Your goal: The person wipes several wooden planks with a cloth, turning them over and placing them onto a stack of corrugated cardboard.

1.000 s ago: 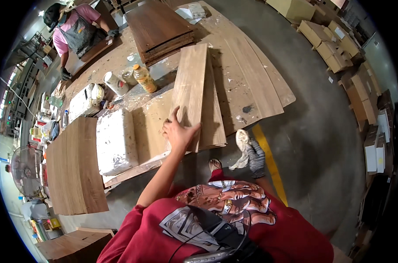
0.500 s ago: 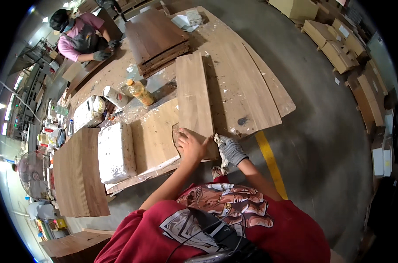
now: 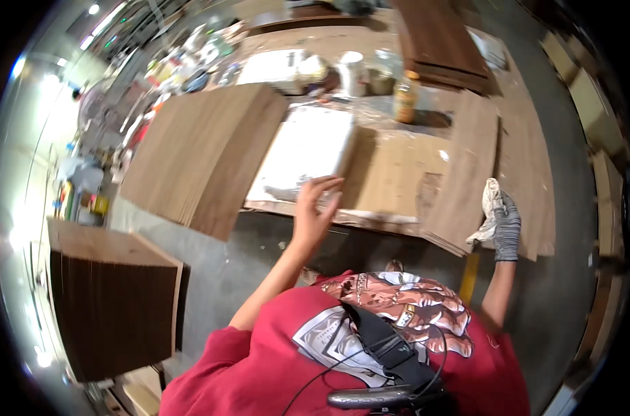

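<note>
My bare left hand (image 3: 315,211) is raised at the table's front edge with its fingers bent and apart, and nothing shows in it. It is nearest to a white wrapped block (image 3: 311,142); I cannot tell whether the fingertips touch it. In a grey knit glove, my right hand (image 3: 507,225) is closed on a crumpled whitish rag (image 3: 490,208). Left of that hand, a few brown wood-grain boards (image 3: 461,177) lie stacked, their front ends over the table edge. Another long wood-grain board (image 3: 526,173) lies beyond the glove on the right.
A large stack of wood-grain panels (image 3: 197,149) stands left of the block, and another stack (image 3: 114,305) sits lower left. An orange bottle (image 3: 406,97) and a white cup (image 3: 352,73) stand farther back. Dark boards (image 3: 440,41) are piled at the back; cardboard (image 3: 599,104) lines the right.
The view has swung left. My left hand has let go of the board and moved left toward the white block. My right hand, still gripping the rag, has come away from the board's end.
</note>
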{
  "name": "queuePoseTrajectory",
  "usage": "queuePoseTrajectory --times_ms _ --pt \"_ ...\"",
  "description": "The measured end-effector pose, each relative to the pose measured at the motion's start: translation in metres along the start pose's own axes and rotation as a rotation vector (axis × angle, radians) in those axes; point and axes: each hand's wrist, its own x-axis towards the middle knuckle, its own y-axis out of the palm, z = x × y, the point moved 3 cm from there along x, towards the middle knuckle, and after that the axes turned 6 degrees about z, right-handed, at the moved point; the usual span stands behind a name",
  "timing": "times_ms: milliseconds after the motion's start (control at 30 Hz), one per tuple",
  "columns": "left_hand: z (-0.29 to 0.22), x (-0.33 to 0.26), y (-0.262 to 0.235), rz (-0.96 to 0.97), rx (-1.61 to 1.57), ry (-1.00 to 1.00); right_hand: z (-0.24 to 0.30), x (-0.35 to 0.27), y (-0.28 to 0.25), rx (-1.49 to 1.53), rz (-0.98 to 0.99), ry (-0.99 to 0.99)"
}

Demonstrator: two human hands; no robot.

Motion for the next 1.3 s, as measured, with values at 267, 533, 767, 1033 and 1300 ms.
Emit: queuePoseTrajectory --times_ms 267,533,767,1033,1300 --pt "0.153 -0.134 -0.243 -0.425 0.903 -0.603 0.023 0.031 0.349 0.043 0.629 -0.151" --pt "0.197 -0.174 -0.272 -0.447 0.762 -0.504 0.036 -0.082 0.679 -0.143 0.863 -0.806" --pt "0.200 -0.177 -0.273 -0.515 0.573 -0.520 0.011 -0.085 0.686 -0.099 0.990 -1.028" --pt "0.205 -0.161 -0.295 -0.547 0.252 -0.373 -0.016 -0.112 0.699 -0.361 1.368 -0.713" --pt "0.190 -0.119 -0.262 -0.317 0.776 -0.699 -0.014 0.132 0.692 -0.052 0.938 -0.265"
